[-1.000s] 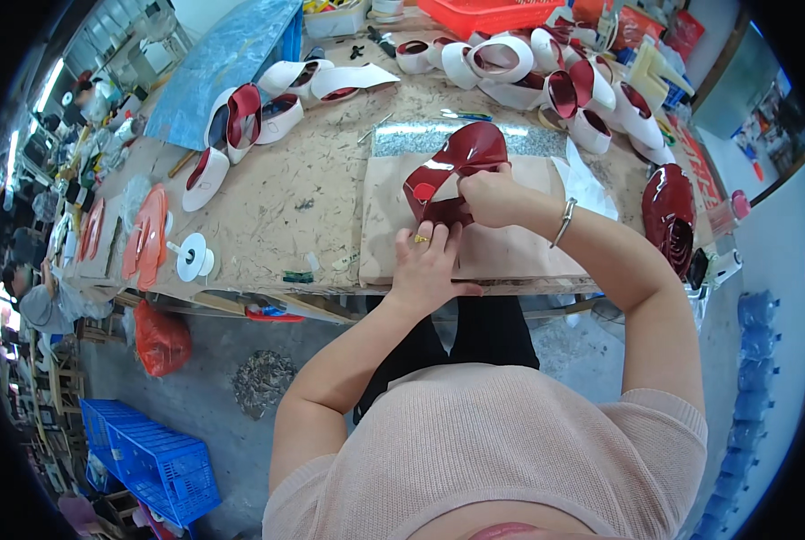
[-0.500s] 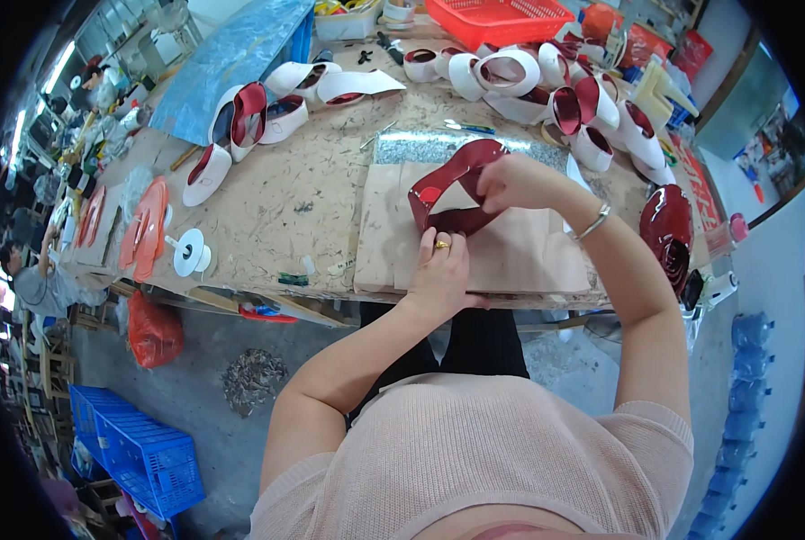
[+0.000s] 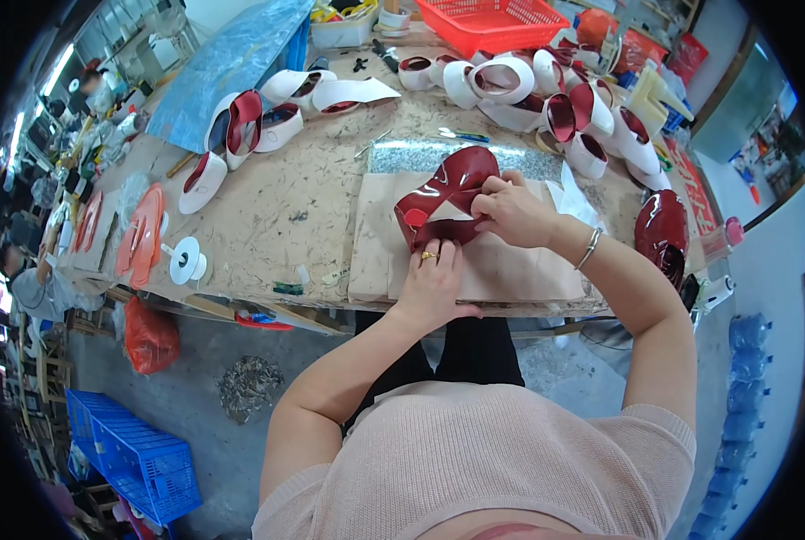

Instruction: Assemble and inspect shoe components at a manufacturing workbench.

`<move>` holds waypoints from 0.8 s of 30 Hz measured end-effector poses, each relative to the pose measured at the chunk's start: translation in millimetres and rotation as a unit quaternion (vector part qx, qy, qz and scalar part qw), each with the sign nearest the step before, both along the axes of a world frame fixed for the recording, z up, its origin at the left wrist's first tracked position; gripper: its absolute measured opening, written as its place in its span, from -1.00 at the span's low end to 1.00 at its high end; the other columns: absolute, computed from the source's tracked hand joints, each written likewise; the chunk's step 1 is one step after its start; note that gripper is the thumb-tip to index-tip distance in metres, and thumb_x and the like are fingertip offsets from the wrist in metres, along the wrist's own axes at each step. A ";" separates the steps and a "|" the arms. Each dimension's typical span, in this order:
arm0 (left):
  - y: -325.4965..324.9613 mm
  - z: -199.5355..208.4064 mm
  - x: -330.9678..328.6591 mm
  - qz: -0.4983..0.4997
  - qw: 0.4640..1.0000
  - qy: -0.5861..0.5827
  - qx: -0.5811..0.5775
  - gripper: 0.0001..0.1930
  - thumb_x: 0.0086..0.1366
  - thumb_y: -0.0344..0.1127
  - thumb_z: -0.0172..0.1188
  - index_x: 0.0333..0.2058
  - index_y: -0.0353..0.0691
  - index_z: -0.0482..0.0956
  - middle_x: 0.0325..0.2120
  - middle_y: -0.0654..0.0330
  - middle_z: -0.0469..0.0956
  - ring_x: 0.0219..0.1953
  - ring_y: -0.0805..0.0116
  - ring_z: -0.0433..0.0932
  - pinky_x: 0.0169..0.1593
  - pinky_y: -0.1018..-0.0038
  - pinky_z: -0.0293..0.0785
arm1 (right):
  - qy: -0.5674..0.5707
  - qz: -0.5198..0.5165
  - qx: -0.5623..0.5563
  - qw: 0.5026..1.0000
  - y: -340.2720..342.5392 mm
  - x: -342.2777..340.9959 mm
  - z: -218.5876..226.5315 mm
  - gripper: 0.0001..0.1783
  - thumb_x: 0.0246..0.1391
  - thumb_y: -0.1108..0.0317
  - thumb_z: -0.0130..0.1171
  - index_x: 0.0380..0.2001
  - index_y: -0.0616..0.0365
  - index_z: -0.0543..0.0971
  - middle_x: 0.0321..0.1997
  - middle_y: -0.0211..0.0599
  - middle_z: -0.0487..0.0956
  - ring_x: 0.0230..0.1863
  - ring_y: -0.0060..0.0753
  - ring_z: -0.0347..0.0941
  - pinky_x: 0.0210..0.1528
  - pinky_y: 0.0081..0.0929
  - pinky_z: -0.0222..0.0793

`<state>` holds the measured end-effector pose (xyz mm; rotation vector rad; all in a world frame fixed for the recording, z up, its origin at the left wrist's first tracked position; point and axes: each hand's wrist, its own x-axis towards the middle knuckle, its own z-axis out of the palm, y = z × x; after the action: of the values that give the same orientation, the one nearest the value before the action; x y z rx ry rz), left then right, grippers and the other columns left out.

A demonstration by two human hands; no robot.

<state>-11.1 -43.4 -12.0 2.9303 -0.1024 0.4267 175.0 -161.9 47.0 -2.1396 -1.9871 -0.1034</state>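
A glossy dark red shoe upper (image 3: 468, 171) stands curled into a loop, with a bright red round patch (image 3: 415, 218) on its left side. My left hand (image 3: 431, 286), wearing a ring, has its fingers closed on the near edge of the upper. At the right side, my right hand (image 3: 518, 211) pinches the upper's edge with bent fingers. Brown paper sheeting (image 3: 529, 270) lies beneath both hands, and a speckled stone slab (image 3: 398, 156) shows behind it. The fingertips are partly hidden by the upper.
White shoe uppers with red linings (image 3: 501, 81) crowd the back right; several more (image 3: 281, 121) lie at left. Another glossy red upper (image 3: 662, 229) sits at the right edge. A white spool (image 3: 186, 261) and orange-red flat pieces (image 3: 141, 236) are at left. A red basket (image 3: 492, 25) stands behind.
The upper has turned and folded inward, its smooth rounded part now facing up. My right hand has come down and in along its right edge; my left hand keeps the near edge.
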 end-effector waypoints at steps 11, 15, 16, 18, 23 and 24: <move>-0.7 2.3 -2.2 -0.001 1.000 -0.010 0.020 0.11 -0.28 0.37 0.34 0.08 -0.45 0.28 -0.07 0.02 0.31 0.03 0.11 0.27 0.10 0.20 0.17 | 0.018 -0.038 -0.026 0.999 0.7 0.6 -5.9 -0.84 0.04 0.27 0.15 -0.33 0.08 0.50 -0.35 -0.32 0.55 -0.17 -0.30 0.44 0.07 -0.19 0.05; 0.5 0.9 -3.1 0.006 1.000 -0.009 0.017 0.14 -0.30 0.38 0.35 0.11 -0.43 0.26 -0.06 0.03 0.30 0.02 0.11 0.27 0.11 0.22 0.17 | 0.046 -0.164 -0.043 0.984 2.7 -7.8 -20.3 -0.84 0.05 0.25 0.14 -0.34 0.07 0.49 -0.36 -0.26 0.56 -0.20 -0.20 0.47 0.02 -0.14 0.08; 0.5 0.5 -3.3 0.010 1.000 -0.010 0.015 0.14 -0.30 0.38 0.35 0.12 -0.42 0.25 -0.06 0.03 0.30 0.03 0.12 0.26 0.11 0.23 0.17 | 0.057 -0.186 -0.053 0.979 4.3 -8.2 -23.1 -0.83 0.05 0.25 0.14 -0.33 0.08 0.49 -0.37 -0.24 0.56 -0.20 -0.19 0.47 0.02 -0.13 0.08; 1.0 2.6 -2.4 0.007 1.000 0.004 0.002 0.15 -0.32 0.39 0.35 0.15 -0.35 0.25 -0.04 0.02 0.27 0.04 0.09 0.24 0.11 0.21 0.17 | 0.087 -0.213 -0.074 0.970 6.8 -7.8 -24.1 -0.82 0.05 0.24 0.14 -0.33 0.09 0.49 -0.37 -0.22 0.57 -0.20 -0.17 0.48 0.02 -0.13 0.08; -8.4 18.1 8.7 0.045 0.996 0.076 -0.022 0.15 -0.35 0.42 0.36 0.18 -0.19 0.25 0.03 0.04 0.19 0.06 -0.01 0.15 0.12 0.11 0.13 | 0.126 -0.218 -0.076 0.965 7.3 -5.3 -24.8 -0.81 0.02 0.25 0.15 -0.34 0.10 0.49 -0.36 -0.19 0.57 -0.19 -0.15 0.47 0.01 -0.13 0.08; -11.0 19.4 9.3 0.051 0.995 0.087 -0.025 0.15 -0.36 0.42 0.35 0.18 -0.18 0.25 0.04 0.06 0.19 0.07 -0.03 0.14 0.12 0.09 0.12 | 0.124 -0.211 -0.056 0.968 6.0 -5.9 -28.1 -0.81 0.01 0.26 0.16 -0.34 0.10 0.49 -0.36 -0.20 0.57 -0.19 -0.15 0.47 0.00 -0.13 0.08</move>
<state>-1.7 -54.4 7.5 2.9171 0.0796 0.1836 169.2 -156.0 18.9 -2.4757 -1.4112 0.2036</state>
